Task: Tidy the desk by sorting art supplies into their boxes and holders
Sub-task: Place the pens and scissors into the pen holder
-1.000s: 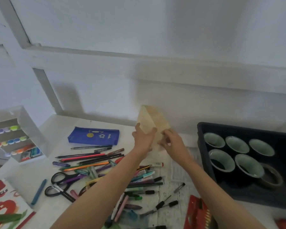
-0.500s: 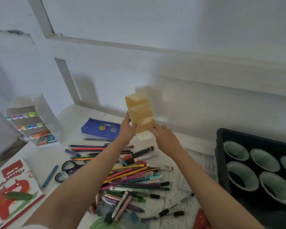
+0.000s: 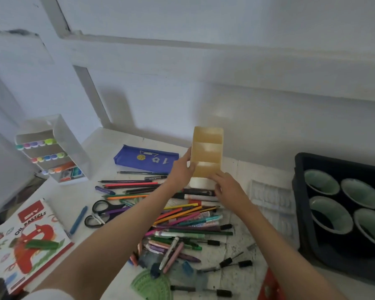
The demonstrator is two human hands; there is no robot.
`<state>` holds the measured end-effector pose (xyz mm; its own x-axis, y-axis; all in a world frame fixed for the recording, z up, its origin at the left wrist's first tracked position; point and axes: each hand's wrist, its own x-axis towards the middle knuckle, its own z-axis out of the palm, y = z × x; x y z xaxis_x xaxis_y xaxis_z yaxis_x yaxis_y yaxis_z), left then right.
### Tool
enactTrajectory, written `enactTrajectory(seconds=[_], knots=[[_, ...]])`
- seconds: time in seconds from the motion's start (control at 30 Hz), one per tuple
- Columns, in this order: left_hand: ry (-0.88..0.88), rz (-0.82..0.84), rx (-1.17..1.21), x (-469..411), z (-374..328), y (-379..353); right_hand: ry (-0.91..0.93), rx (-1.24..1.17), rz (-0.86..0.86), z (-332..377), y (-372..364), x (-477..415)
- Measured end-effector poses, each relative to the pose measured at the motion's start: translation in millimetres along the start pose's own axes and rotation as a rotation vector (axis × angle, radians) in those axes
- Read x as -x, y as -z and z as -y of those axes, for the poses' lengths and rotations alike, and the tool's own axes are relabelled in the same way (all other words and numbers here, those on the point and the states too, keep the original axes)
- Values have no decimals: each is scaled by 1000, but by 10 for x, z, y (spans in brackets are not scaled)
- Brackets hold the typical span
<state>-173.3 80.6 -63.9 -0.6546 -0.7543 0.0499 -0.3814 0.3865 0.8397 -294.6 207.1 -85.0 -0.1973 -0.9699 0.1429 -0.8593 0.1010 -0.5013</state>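
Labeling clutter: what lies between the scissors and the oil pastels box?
One blue pen, lying between the scissors and the oil pastels box. Head view.

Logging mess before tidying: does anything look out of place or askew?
The tan divided holder, held by left hand and right hand, is tipped, openings facing the camera; pens and pencils lie heaped on the desk.
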Motion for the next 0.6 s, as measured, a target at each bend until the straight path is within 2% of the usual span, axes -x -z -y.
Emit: enactTrajectory(seconds=[0.1, 0.2, 0.33, 0.5, 0.6], knots=[[33, 16, -4, 102, -10, -19, -17, 52, -3, 73, 17, 87], [171, 33, 50, 213, 27, 40, 12, 173, -90, 174, 58, 147], [172, -111, 55, 544, 134, 328, 126, 179, -220, 412, 58, 195], [98, -294, -166, 1054, 629, 935, 250, 129, -95, 807, -216, 116], [80, -283, -398, 1317, 980, 1348, 345, 114, -24, 1049, -405, 34]])
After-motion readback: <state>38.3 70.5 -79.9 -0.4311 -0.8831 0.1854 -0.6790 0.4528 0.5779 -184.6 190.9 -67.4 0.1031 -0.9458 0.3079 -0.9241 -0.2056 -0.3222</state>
